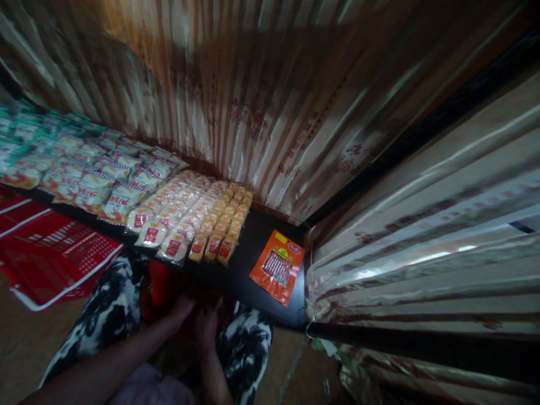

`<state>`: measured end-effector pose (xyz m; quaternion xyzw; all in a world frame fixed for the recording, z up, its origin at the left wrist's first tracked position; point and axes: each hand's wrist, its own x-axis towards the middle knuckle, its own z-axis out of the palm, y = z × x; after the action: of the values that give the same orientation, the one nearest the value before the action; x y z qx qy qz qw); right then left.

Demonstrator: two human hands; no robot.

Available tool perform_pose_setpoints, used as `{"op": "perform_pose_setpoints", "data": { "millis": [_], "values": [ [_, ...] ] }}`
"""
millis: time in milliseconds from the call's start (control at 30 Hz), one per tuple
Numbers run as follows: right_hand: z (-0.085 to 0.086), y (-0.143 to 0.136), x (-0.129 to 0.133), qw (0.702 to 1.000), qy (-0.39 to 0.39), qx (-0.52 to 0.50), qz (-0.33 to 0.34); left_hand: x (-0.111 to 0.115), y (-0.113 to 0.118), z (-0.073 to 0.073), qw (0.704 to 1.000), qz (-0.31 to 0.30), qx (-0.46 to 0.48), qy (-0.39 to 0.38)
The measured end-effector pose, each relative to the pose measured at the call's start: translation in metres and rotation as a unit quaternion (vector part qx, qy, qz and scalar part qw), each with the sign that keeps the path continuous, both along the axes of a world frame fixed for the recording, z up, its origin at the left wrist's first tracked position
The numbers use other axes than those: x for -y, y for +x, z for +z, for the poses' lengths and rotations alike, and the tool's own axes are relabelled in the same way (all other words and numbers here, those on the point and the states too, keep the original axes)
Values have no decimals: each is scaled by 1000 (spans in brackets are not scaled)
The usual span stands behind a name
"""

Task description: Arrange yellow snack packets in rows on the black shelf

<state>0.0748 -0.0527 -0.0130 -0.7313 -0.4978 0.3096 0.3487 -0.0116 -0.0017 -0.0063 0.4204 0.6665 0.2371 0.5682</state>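
Note:
My left hand (184,310) and my right hand (206,324) are close together between my knees, just under the front edge of a black shelf (248,239). Both reach into deep shadow around a dark red basket or box (158,287). Their fingers are hidden, so what they hold, if anything, does not show. On the shelf above lies a flat orange snack packet (278,267) with a clear window showing brown sticks. Left of it stand rows of small yellow wrapped cakes (221,225) and round white wrapped crackers (164,230).
Farther left, overlapping blue-and-white snack bags (113,180) and green bags (29,129) cover the shelf. A red plastic shopping basket (54,247) with white handles stands beside my left leg. Pleated printed sheeting (253,101) hangs behind and to the right, along a black frame bar (379,163).

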Motion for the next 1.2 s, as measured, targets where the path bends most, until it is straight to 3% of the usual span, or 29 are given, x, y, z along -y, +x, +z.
{"op": "perform_pose_setpoints", "data": {
  "millis": [133, 267, 633, 833, 1067, 1200],
  "values": [
    [15, -7, 11, 999, -29, -20, -10, 8, -5, -5, 1000, 19, -2, 16],
    [28, -12, 21, 999, 13, -35, -15, 15, -9, -1, 999, 26, 9, 40],
    [35, -20, 32, 996, 84, -14, 20, 20, -19, 35, 996, 44, 9, 80],
    [42, -17, 34, 992, 97, -77, 11, 21, -22, 47, 995, 27, 19, 91],
    [62, -8, 36, 988, 89, -126, -10, 22, -22, 65, 993, -4, 29, 112],
    [66, -6, 38, 979, 82, -184, -27, 25, -24, 68, 991, -22, 35, 127]
  ]
}}
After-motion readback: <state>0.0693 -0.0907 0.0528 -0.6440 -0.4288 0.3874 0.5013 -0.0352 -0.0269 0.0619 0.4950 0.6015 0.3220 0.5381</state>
